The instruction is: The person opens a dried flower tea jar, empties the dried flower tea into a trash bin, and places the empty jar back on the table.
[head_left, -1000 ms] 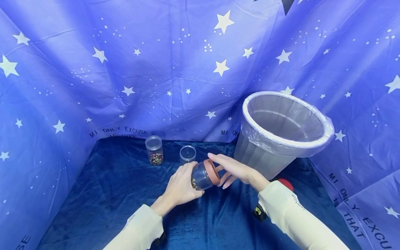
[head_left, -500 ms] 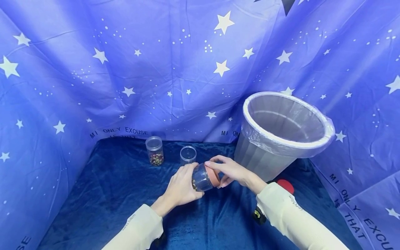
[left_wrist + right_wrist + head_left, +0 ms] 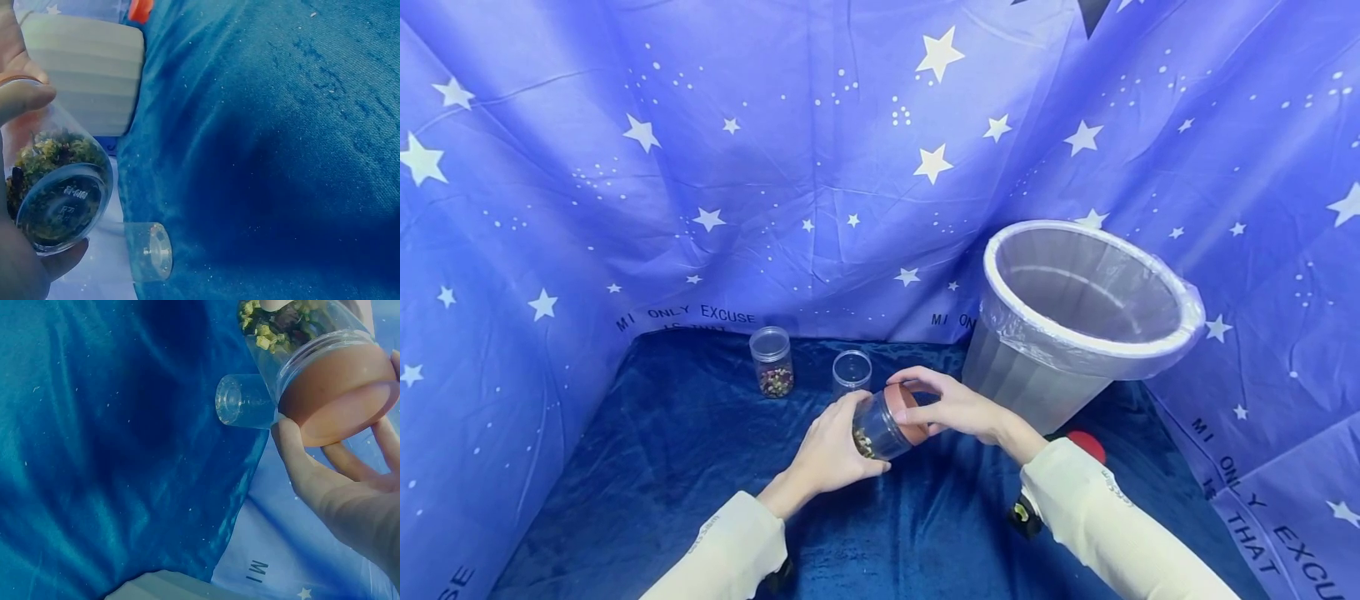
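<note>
My left hand [image 3: 829, 446] grips a clear jar [image 3: 874, 429], which is tilted with its capped end toward the right. Yellow-green and dark dried bits [image 3: 56, 150] have gathered near its base in the left wrist view. An orange-brown screw lid [image 3: 337, 387] covers its mouth. The thumb and fingers of my right hand [image 3: 958, 408] pinch the rim of this lid. Just behind my left hand stands a second clear jar [image 3: 852, 367], its lower part hidden in the head view. Farther left is an upright clear jar [image 3: 772, 358] partly filled with mixed dried bits.
A large grey trash bin [image 3: 1026, 383] with a clear liner over its rim stands at the back right. Near its foot lies a red round object [image 3: 1086, 447], partly hidden by my right sleeve. Dark blue cloth [image 3: 685, 475] covers the table, and a starry curtain hangs behind.
My right hand's fingers have come from spread beside the lid to closed round its rim, and its thumb has shifted along it. The jar has moved slightly left in my left hand.
</note>
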Demonstrator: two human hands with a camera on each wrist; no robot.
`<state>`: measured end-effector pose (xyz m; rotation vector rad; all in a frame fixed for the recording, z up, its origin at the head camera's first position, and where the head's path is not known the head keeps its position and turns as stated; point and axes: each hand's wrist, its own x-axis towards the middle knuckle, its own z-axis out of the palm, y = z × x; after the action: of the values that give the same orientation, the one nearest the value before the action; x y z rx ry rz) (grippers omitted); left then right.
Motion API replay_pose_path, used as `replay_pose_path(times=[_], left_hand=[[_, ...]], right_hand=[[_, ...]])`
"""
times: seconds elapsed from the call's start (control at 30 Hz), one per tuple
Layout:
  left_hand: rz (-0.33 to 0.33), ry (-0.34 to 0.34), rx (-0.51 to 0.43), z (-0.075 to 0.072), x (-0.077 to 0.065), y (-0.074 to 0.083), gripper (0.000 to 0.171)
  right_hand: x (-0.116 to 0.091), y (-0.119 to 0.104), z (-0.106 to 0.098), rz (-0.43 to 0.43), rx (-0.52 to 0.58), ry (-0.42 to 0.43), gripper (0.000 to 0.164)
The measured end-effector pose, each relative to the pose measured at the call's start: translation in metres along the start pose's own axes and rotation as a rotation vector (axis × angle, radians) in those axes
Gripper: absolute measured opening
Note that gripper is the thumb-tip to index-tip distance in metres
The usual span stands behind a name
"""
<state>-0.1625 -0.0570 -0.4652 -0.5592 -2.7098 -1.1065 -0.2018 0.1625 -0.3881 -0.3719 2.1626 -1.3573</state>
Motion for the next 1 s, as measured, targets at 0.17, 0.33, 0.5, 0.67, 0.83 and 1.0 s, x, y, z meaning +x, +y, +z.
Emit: replay_pose_path(times=[0.17,0.33,0.5,0.67,0.83,1.0], left_hand=[[-0.031,-0.014,-0.039,-0.003,-0.002,0.000,0.094],[-0.054,-0.027,-0.081,-0.004,-0.003,0.001,0.094],[-0.069,-0.022,-0.113,-0.004,-0.004,0.001,0.094],[-0.071,-0.009,-0.145,-0.005,-0.005,0.002,0.094],[-0.084,0.005,-0.175,-0.006,-0.006,0.003,0.094],[-0.098,0.039,-0.210,-0.009,-0.005,0.004,0.095]], right_hand=[[-0.001,0.000,0.000,-0.085,-0.005,-0.036,0.057],[-0.003,-0.001,-0.002,-0.173,-0.031,-0.075,0.058],[-0.005,-0.004,-0.004,-0.200,-0.040,-0.088,0.057],[-0.006,-0.006,-0.004,-0.174,-0.025,-0.079,0.056],[-0.008,-0.009,-0.005,-0.127,0.062,-0.064,0.058],[-0.010,-0.011,-0.010,-0.097,0.140,-0.018,0.058]])
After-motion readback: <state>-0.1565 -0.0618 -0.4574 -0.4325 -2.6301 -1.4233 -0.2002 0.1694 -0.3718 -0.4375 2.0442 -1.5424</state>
